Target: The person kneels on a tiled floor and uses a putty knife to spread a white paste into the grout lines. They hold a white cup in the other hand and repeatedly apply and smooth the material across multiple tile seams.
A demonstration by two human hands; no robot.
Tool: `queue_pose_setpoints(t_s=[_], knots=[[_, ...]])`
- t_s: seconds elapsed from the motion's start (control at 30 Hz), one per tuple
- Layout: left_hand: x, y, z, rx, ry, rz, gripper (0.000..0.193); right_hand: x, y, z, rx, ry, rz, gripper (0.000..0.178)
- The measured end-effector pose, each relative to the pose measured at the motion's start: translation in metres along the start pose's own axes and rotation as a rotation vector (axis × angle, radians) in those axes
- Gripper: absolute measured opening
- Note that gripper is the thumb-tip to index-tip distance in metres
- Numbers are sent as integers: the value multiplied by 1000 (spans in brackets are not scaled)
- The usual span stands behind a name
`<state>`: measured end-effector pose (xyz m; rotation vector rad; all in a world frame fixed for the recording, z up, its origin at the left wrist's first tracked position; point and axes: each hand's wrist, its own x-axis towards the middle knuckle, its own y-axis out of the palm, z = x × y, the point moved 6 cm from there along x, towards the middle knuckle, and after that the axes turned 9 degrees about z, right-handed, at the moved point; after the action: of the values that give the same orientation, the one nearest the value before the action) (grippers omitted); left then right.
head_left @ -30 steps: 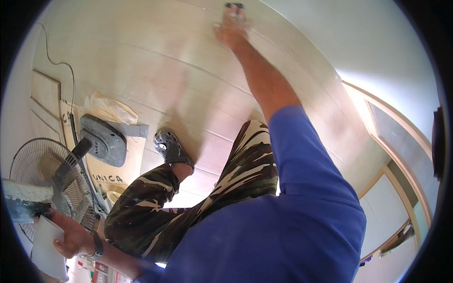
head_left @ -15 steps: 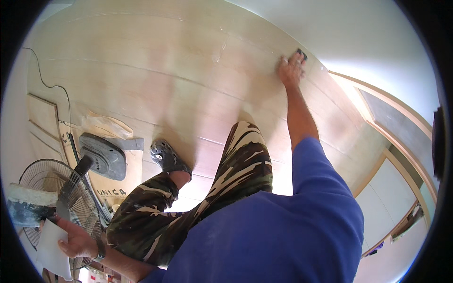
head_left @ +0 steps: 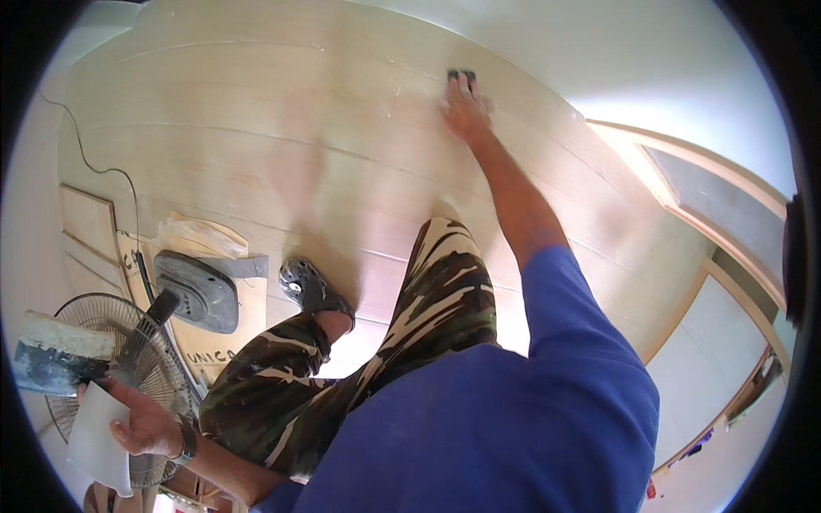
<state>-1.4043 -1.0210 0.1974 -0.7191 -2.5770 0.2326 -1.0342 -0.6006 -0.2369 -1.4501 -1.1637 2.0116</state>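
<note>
My right hand [head_left: 469, 116] reaches far forward, fingers laid over a small dark block [head_left: 463, 75] pressed against the pale planked floor [head_left: 342, 103]. Its underside is hidden, and the hand is slightly blurred. At the lower left, my left hand [head_left: 152, 427] grips a wide-bladed scraper [head_left: 62, 355] smeared with dark and whitish material. A folded or curved white sheet [head_left: 99, 438] is pinched in the same hand, under the thumb. Both are held up in front of the fan. The scraper's handle is mostly covered by the fingers and sheet.
A standing fan [head_left: 111, 329] with a dark base [head_left: 195, 291] lies or stands close by my left arm. Flattened cardboard [head_left: 244, 321] is under the base. A thin cable [head_left: 103, 169] runs along the left. A wooden-framed panel [head_left: 710, 192] and white wall [head_left: 616, 51] bound the right.
My right hand has slid leftward along the floor with the dark block, away from the wall edge. My left hand keeps its hold, with only a slight shift in view.
</note>
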Motion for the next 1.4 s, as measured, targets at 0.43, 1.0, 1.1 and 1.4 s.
queue_pose_setpoints(t_s=[0.43, 1.0, 1.1, 1.4], knots=[[1, -5, 1, -89, -24, 72, 58, 30, 9, 35, -171, -111, -7, 67], [-7, 5, 5, 25, -37, -20, 63, -17, 46, 76, 13, -189, -160, 56], [-10, 12, -5, 63, -69, 22, 61, -73, 59, 63, -33, -245, -204, 49], [-10, 79, -25, 38, 3, 325, 54, -129, 11, -10, 841, -73, -315, 30]])
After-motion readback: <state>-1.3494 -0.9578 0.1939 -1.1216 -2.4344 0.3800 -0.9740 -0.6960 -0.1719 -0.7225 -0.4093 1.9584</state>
